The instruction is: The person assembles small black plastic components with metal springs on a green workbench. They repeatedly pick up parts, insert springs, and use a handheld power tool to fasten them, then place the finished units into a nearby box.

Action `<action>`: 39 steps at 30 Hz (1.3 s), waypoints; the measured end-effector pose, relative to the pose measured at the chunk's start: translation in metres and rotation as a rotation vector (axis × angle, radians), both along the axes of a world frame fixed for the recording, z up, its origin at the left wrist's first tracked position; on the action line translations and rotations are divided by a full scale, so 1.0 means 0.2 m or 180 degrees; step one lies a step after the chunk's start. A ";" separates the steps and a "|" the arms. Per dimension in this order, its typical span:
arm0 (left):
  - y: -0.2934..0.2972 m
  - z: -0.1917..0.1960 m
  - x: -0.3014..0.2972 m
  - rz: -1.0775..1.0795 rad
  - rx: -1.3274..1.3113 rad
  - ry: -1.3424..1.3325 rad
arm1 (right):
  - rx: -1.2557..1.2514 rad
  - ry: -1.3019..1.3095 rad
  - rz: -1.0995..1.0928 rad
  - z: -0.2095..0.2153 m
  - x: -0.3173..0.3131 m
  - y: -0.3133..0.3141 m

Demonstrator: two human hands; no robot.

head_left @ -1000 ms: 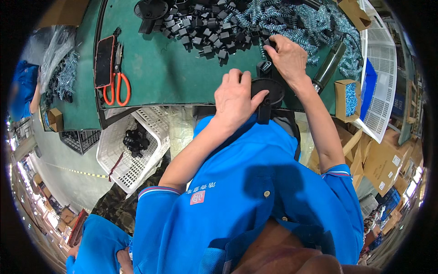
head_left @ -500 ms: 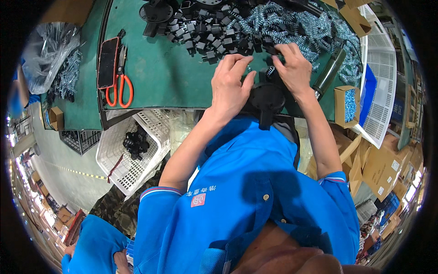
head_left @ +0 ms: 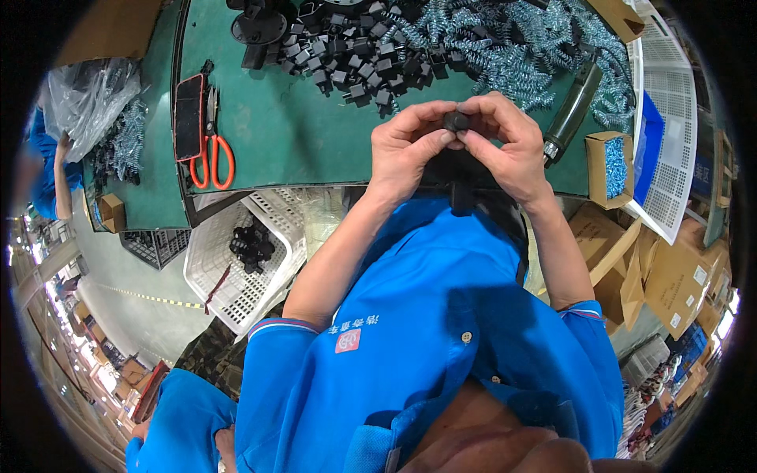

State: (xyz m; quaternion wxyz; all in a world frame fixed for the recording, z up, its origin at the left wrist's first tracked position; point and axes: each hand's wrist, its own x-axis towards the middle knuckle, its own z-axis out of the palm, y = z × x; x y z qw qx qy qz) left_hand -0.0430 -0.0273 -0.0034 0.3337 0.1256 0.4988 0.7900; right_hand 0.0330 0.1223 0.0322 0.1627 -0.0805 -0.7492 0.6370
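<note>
My left hand (head_left: 400, 151) and my right hand (head_left: 509, 147) meet above the table's near edge. Their thumbs and fingers pinch a small black plastic piece (head_left: 456, 121) from both sides. Below them, mostly in shade and partly covered by my hands, sits a larger black part with a stem (head_left: 461, 197) pointing toward me. Beyond my fingers lies a heap of small black block-shaped plastic pieces (head_left: 359, 59), and to its right a big tangle of silvery coil springs (head_left: 524, 59).
Orange-handled scissors (head_left: 211, 158) lie at left beside a red-edged black flat object (head_left: 189, 118). A dark green cylindrical tool (head_left: 574, 110) rests at right, near a small carton of blue screws (head_left: 615, 169). Under the table edge stands a white basket (head_left: 213, 272). Another person (head_left: 177, 418) sits lower left.
Both hands have drawn together and now pinch one small black piece between them; before, they were apart, with the right reaching at the heap's edge. The view has shifted slightly.
</note>
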 end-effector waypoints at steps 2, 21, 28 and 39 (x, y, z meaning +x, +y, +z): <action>-0.02 -0.02 -0.01 -0.0118 0.0184 -0.0297 | 0.0261 0.0036 0.0017 0.00 0.00 0.00; 0.01 -0.05 0.09 -0.0004 -0.2353 0.3140 | -0.0313 -0.0569 -0.0900 -0.09 0.05 0.10; 0.02 -0.05 0.09 0.0001 -0.2289 0.3134 | -0.0050 -0.0722 -0.0878 -0.16 -0.01 0.09; 0.03 -0.06 0.00 -0.0322 -0.1798 0.0533 | 0.0301 -0.0870 -0.1250 -0.25 0.01 0.03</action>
